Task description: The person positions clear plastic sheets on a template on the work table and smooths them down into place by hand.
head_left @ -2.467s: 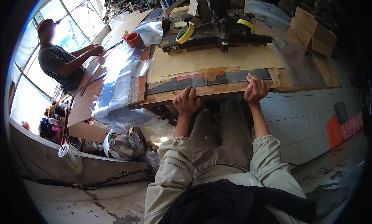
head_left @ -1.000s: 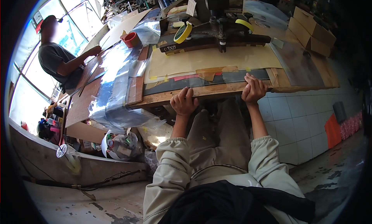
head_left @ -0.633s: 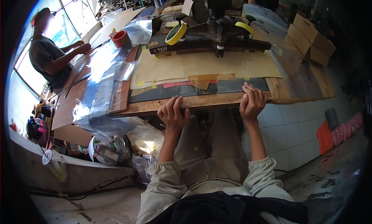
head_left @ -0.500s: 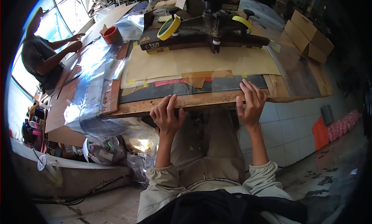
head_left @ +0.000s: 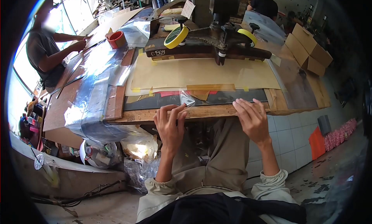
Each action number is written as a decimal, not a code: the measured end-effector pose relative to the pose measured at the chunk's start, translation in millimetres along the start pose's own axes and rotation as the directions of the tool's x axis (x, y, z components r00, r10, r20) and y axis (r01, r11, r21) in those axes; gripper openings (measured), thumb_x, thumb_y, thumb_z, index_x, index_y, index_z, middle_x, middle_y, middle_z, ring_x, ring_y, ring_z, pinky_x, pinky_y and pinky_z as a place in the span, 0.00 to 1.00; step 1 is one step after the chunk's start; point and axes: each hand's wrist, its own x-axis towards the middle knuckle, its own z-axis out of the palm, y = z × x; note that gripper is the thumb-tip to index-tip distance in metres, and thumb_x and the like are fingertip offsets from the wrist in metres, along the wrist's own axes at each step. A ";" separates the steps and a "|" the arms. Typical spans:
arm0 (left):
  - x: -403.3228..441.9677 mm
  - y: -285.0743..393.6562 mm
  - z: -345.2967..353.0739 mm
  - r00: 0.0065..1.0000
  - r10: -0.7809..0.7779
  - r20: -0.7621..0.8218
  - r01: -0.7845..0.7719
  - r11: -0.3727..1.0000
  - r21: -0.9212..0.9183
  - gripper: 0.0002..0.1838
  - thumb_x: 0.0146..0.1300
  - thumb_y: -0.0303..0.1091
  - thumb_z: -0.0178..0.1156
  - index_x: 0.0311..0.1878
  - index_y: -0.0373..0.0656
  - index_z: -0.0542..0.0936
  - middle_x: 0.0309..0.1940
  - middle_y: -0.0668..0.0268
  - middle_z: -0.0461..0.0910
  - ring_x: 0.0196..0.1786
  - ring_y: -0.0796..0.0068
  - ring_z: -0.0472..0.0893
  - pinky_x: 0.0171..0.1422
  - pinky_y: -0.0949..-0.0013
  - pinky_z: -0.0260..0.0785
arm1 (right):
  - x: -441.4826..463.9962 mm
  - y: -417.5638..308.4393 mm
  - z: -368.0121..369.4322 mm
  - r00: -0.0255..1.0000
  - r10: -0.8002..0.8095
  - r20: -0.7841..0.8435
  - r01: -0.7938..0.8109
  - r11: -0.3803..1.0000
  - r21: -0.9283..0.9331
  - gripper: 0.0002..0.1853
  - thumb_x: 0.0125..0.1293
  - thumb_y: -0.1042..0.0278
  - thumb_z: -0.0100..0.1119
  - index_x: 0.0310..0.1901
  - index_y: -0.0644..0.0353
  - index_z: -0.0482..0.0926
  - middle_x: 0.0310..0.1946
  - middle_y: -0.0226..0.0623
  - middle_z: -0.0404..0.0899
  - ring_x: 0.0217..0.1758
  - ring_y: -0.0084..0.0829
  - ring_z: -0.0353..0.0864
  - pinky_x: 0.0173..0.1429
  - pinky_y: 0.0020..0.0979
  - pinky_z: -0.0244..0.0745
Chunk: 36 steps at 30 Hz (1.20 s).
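My left hand is at the front edge of the worktable, fingers curled and thumb close to the index finger, pinching the edge of a clear plastic sheet that shows a shiny triangular fold there. Further right, my right hand rests over the same wooden edge with its fingers stretched out. Beyond both hands lies a dark strip, bordered by cream paper with yellow tape bits. Brown paper and a pink piece lie between them.
A dark press bar with hanging yellow tape rolls spans the table's back. A red tape roll and plastic film lie left. Another person works at left; a second person is behind. An open carton sits right.
The view has tilted and shifted slightly. A bright fold in the clear sheet now shows at my left fingertips. My right fingers have come down flatter at the table edge.
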 end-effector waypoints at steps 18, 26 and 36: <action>15.5 -3.8 -18.7 0.979 0.151 0.138 -0.165 0.981 0.099 0.09 0.58 0.38 0.67 0.41 0.51 0.85 0.36 0.74 0.78 0.42 0.72 0.75 0.53 0.62 0.62 | 42.5 23.7 -39.7 0.979 -0.007 0.202 -0.041 0.972 0.232 0.08 0.58 0.78 0.60 0.41 0.60 0.81 0.37 0.36 0.85 0.46 0.32 0.85 0.57 0.39 0.74; 13.3 -8.0 -20.9 0.968 0.167 0.187 -0.193 0.972 0.134 0.10 0.55 0.41 0.68 0.39 0.52 0.85 0.34 0.75 0.77 0.39 0.72 0.75 0.52 0.62 0.62 | 34.6 18.8 -28.2 0.969 -0.014 0.246 -0.065 0.948 0.311 0.07 0.58 0.76 0.63 0.40 0.62 0.81 0.33 0.35 0.85 0.41 0.34 0.84 0.52 0.36 0.75; 128.2 -36.5 -21.4 0.611 0.274 0.743 -0.283 0.952 -0.117 0.22 0.65 0.56 0.57 0.46 0.46 0.82 0.45 0.67 0.81 0.52 0.65 0.79 0.64 0.57 0.64 | 77.6 109.7 17.9 0.929 -0.004 0.370 -0.183 0.864 0.469 0.11 0.61 0.64 0.65 0.41 0.62 0.82 0.38 0.37 0.85 0.44 0.39 0.83 0.54 0.36 0.74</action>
